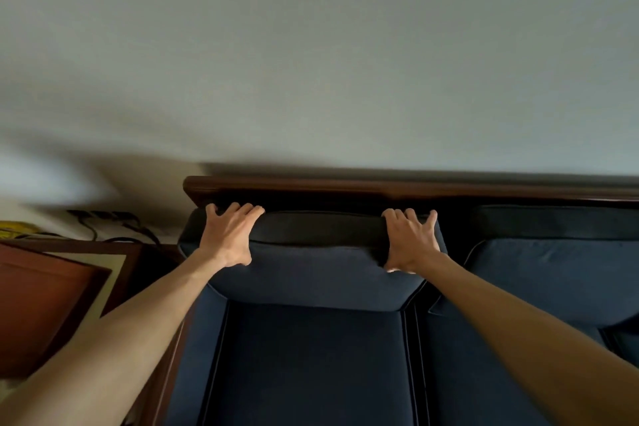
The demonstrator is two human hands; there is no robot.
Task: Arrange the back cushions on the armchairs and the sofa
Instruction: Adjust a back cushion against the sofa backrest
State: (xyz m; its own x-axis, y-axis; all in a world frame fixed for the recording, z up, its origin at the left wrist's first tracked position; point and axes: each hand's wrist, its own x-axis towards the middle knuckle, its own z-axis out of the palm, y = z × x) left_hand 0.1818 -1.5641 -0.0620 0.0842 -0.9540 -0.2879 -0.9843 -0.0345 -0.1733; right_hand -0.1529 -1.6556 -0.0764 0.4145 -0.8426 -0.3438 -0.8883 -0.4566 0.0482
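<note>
1. Seat cushion nearest, blue, flat on the sofa.
2. Left hand and right hand each grip a top corner of the back cushion, fingers curled over its top edge.
3. The back cushion stands upright at the sofa's left end; it looks soft, bulky and probably light, so holding it by the top corners suits.
4. Wooden rail just behind, then the wall.

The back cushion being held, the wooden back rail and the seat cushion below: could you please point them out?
back cushion (311, 273): head view, middle of its front face.
wooden back rail (380, 188): head view, top edge.
seat cushion (311, 363): head view, middle of its top.
</note>
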